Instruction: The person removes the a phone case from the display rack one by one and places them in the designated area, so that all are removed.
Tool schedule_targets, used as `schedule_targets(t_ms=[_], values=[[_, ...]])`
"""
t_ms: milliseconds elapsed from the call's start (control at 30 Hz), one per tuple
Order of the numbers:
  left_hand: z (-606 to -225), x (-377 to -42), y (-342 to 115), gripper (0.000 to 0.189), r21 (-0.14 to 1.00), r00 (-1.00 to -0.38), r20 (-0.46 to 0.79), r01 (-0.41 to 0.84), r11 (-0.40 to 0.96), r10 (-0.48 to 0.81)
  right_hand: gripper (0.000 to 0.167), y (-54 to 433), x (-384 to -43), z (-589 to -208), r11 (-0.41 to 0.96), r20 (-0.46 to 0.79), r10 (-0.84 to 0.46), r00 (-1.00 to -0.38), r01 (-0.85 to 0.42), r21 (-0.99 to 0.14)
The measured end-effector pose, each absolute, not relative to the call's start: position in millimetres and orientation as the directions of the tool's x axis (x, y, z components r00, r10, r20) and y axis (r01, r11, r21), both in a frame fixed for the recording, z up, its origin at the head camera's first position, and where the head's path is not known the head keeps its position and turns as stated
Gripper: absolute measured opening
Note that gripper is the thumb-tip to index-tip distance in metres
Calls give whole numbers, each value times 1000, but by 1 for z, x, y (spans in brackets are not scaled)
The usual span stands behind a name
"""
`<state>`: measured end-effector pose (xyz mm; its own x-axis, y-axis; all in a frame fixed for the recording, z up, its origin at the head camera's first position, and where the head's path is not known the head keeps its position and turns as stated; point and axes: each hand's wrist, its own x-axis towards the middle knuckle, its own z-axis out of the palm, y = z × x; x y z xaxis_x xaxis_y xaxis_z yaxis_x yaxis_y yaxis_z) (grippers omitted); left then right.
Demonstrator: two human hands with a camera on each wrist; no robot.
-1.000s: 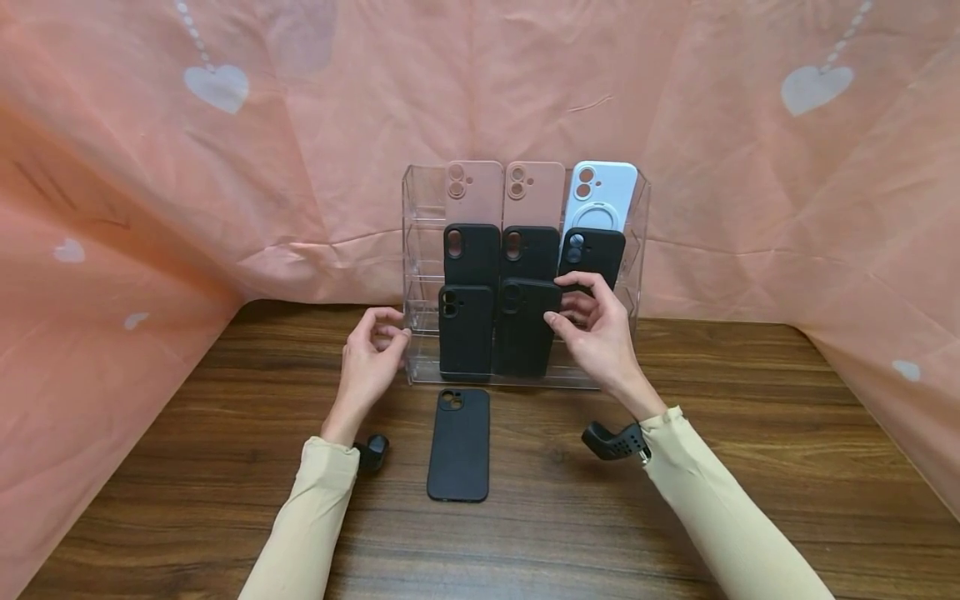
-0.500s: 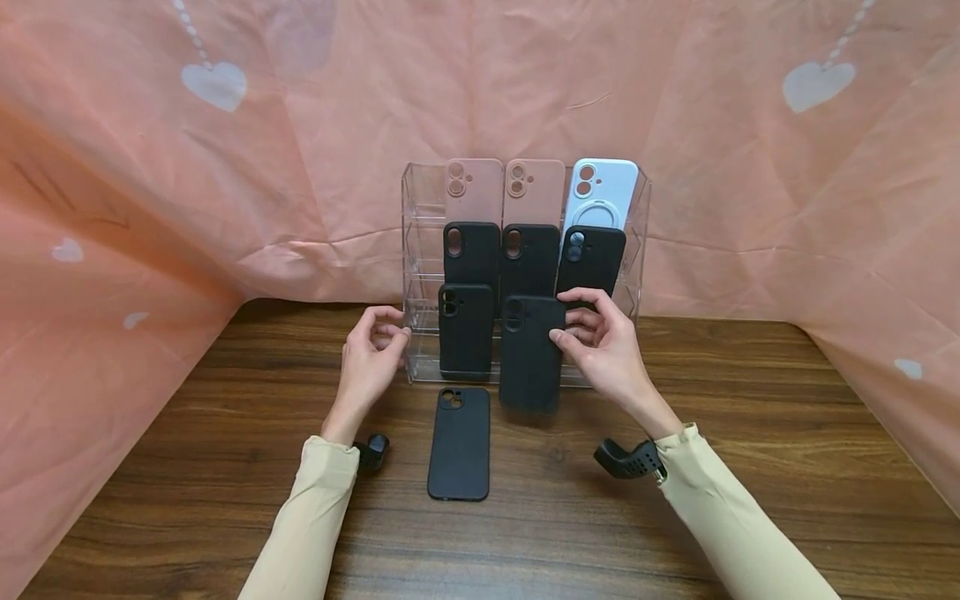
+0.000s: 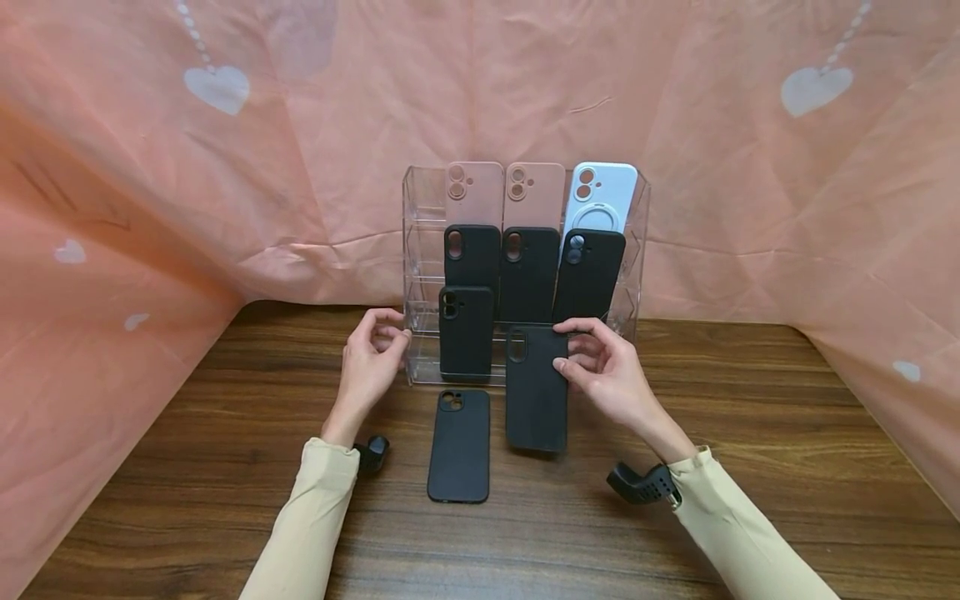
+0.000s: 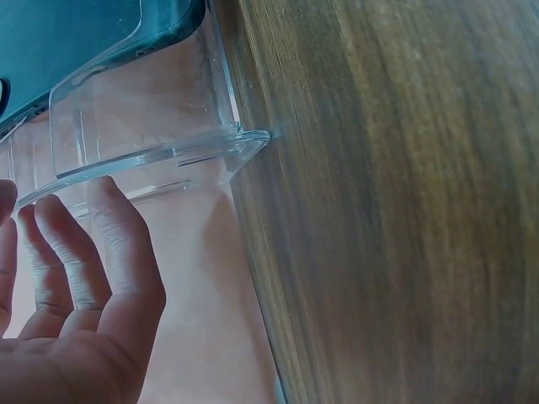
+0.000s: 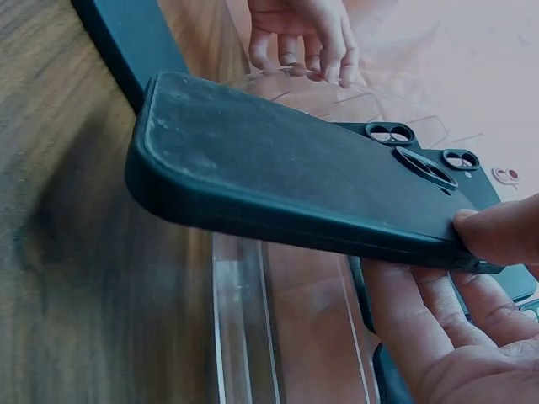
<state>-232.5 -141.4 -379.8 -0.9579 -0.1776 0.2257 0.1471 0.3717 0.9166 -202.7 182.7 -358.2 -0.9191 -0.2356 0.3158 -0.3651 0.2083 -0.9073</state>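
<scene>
My right hand [image 3: 611, 379] pinches a black phone case [image 3: 536, 400] by its upper right edge, thumb on the back face and fingers behind. In the right wrist view this phone case [image 5: 278, 160] tilts over the wooden table, its oval camera cutout near the thumb. With curled fingers my left hand [image 3: 372, 354] holds the left side of a clear tiered display stand [image 3: 423, 346]; the left wrist view shows the fingertips at the stand's edge [image 4: 160, 156]. A second black phone case [image 3: 459, 450] lies flat on the table in front of the stand.
Pink phone cases [image 3: 480, 196] and a white phone case with a ring [image 3: 600, 187] fill the stand's top tier. Black phone cases [image 3: 471, 254] line the middle tier, and one black phone case [image 3: 467, 337] stands lower left. A pink cloth [image 3: 337, 125] hangs behind.
My right hand has drawn the black phone case out of the stand's lower tier, down and toward me, slightly rightward. My left hand stays at the stand's side.
</scene>
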Motion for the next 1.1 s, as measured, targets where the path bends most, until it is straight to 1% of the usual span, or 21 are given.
schedule_targets(t_ms=[400, 567, 667, 833, 900, 1100], values=[[-381, -233, -142, 23, 918, -957, 228, 150, 368, -178, 40, 185, -194, -374, 220, 246, -270, -931, -308, -926], [-382, -232, -141, 24, 919, -960, 216, 139, 369, -177, 41, 185, -192, -378, 234, 204, -297, -933, -278, -932], [-382, -232, -141, 24, 919, -962, 211, 136, 370, -172, 41, 185, -190, -379, 279, 207, -300, -931, -293, -914], [-380, -231, -141, 24, 918, -959, 225, 149, 368, -173, 41, 182, -189, -380, 419, 246, -296, -923, -357, -835], [-379, -231, -142, 24, 919, -960, 221, 146, 365, -173, 41, 181, -188, -381, 452, 234, -304, -924, -356, -818], [-380, -233, -142, 24, 923, -961, 219, 147, 354, -170, 42, 181, -188, -383, 482, 150, -343, -927, -311, -819]])
